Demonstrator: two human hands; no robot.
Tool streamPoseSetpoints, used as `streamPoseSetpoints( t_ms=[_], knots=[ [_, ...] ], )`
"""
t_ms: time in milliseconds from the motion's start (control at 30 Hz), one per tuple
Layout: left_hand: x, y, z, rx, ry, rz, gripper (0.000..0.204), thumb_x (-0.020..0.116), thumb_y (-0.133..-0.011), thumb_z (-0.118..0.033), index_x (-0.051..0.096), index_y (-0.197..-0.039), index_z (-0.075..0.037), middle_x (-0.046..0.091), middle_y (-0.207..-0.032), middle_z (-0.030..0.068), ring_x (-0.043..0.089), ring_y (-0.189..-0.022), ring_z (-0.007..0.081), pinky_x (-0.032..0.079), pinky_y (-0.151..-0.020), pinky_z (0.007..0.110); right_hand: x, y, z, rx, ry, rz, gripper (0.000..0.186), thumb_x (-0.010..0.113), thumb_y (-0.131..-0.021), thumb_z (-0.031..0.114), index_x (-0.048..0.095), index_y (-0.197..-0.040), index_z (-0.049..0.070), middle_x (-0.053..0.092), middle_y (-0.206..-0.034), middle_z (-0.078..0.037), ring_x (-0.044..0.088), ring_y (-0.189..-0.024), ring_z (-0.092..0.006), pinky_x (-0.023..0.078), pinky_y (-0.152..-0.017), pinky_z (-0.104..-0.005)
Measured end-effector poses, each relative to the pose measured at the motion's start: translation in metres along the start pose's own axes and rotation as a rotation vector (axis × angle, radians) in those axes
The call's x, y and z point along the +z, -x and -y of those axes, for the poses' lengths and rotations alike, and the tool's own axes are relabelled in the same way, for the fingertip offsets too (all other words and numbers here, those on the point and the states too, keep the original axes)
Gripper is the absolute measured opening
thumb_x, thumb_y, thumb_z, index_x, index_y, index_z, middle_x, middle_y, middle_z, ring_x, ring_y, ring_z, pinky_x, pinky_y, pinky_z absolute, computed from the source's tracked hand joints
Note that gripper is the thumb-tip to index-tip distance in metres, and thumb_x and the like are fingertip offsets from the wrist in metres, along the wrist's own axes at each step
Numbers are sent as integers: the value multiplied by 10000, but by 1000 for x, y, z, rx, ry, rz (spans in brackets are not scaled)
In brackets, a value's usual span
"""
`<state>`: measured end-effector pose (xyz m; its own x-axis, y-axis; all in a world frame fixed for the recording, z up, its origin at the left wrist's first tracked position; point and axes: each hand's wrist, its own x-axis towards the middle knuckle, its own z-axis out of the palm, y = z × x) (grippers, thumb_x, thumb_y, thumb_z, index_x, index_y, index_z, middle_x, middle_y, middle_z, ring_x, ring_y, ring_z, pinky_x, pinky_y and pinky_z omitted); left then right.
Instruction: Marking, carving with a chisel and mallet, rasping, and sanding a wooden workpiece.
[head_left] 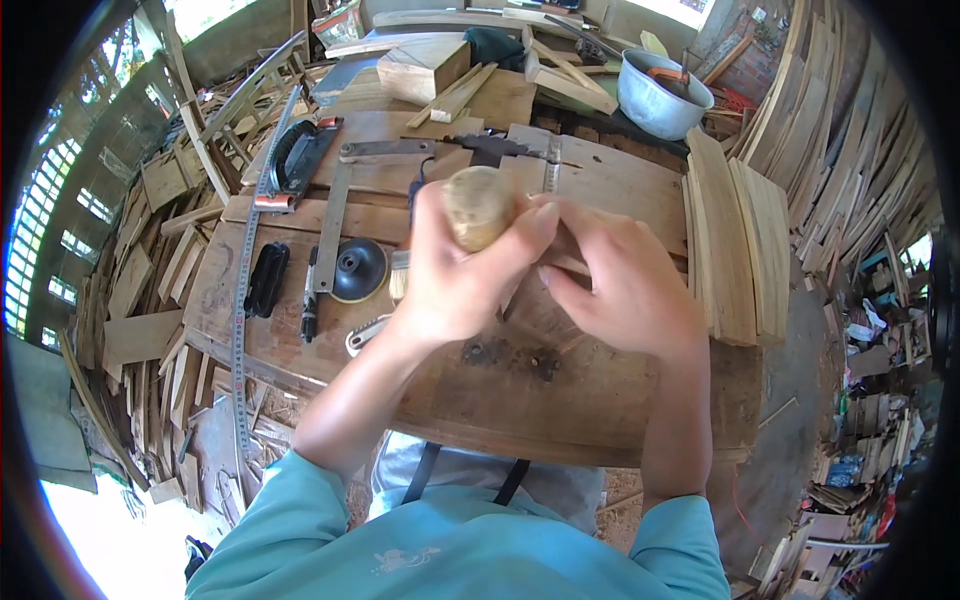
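Above the middle of the wooden workbench (620,400), my left hand (450,285) is wrapped round a pale wooden piece with a rounded end (477,205). It looks like a tool handle, but its kind is not clear and its lower part is hidden. My right hand (635,285) is close against the left, fingers bent and pinched near the left thumb; what lies between them is hidden and blurred. Beneath the left wrist show a small brush (400,277) and part of a light-coloured tool (368,334).
Left on the bench lie a metal square (334,225), a black disc (358,268), a marker (309,300), a black oblong piece (267,280) and a black-handled sander (293,160). A long measuring tape (241,320) crosses the left edge. Boards (730,240) and a metal pot (662,95) stand right.
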<state>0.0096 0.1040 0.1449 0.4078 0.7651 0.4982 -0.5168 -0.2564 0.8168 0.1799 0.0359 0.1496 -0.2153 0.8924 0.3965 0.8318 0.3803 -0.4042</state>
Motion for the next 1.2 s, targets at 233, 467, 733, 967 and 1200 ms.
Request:
streamPoseSetpoints(
  t_ms=[233,467,733,967,1200],
  knots=[
    [-3,-2,-5,21,28,45,150,754,-890,-81,623,-834,-35,583,-607,-17,504,-451,57,379,-415,220,-3,2,-3,33,-17,24,457,672,-841,116,588,-1255,-58,687,-920,-268,671,-861,-452,528,-779,-511],
    [6,-6,-20,162,-40,53,340,581,-956,-119,422,-661,-63,386,-494,-10,326,-358,93,300,-347,278,-1,1,-2,44,27,21,462,671,-841,113,588,-1263,-56,686,-914,-264,671,-859,-448,526,-786,-507],
    [4,2,-28,49,20,0,201,552,-961,-88,492,-770,-68,359,-506,-38,359,-382,87,325,-374,257,-3,2,2,71,31,57,460,672,-845,119,589,-1263,-55,693,-913,-253,670,-862,-444,522,-779,-503],
    [-21,-6,-18,263,-78,256,103,461,-981,9,508,-900,-35,465,-668,-20,405,-472,91,376,-398,269,0,1,-1,5,63,31,455,679,-849,131,594,-1258,-47,696,-908,-237,670,-852,-440,515,-775,-516],
    [-4,5,-12,45,-88,66,136,542,-941,-59,502,-811,-63,420,-566,-30,401,-445,106,360,-425,288,4,-2,-4,-10,48,-7,449,683,-845,131,595,-1251,-40,695,-915,-240,669,-859,-443,524,-779,-506]
  ],
)
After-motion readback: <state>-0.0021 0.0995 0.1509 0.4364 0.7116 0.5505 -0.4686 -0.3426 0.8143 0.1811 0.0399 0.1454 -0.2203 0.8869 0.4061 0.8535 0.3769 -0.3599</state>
